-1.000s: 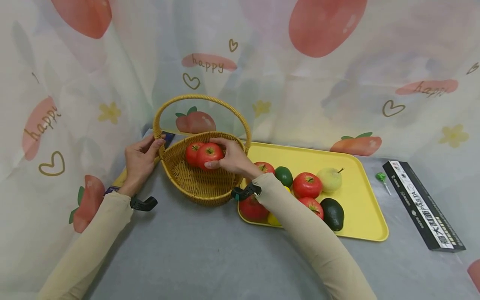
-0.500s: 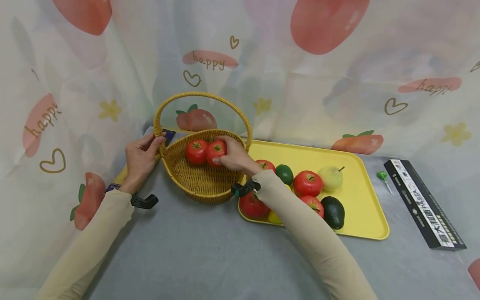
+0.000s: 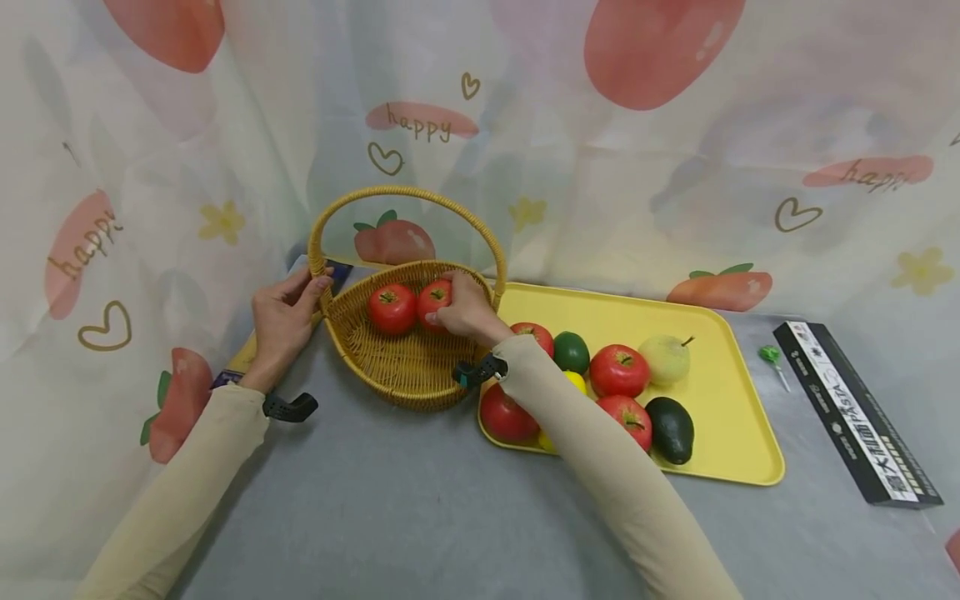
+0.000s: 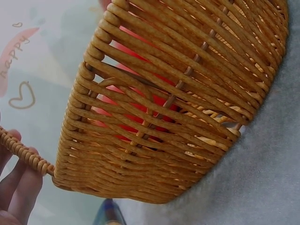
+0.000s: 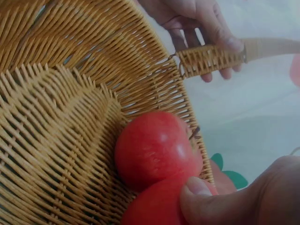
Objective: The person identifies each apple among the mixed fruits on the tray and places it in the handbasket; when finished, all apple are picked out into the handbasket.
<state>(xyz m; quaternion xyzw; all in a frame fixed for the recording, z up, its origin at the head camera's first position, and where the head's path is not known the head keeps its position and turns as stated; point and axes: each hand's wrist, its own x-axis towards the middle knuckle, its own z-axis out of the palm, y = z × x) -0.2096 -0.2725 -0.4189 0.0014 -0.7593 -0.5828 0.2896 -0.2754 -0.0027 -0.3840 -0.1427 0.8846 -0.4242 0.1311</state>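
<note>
With my right hand (image 3: 469, 310) I am gripping a red apple (image 3: 432, 302) inside the wicker basket (image 3: 397, 371), just right of a second apple (image 3: 392, 309), while my left hand (image 3: 281, 323) is holding the handle (image 3: 408, 192).

Two apples (image 3: 392, 309) lie in the basket (image 3: 401, 367), left of the tray (image 3: 723, 425), with the box (image 3: 858, 414) at far right.

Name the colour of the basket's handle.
Golden yellow; the handle shows best in the head view.
</note>
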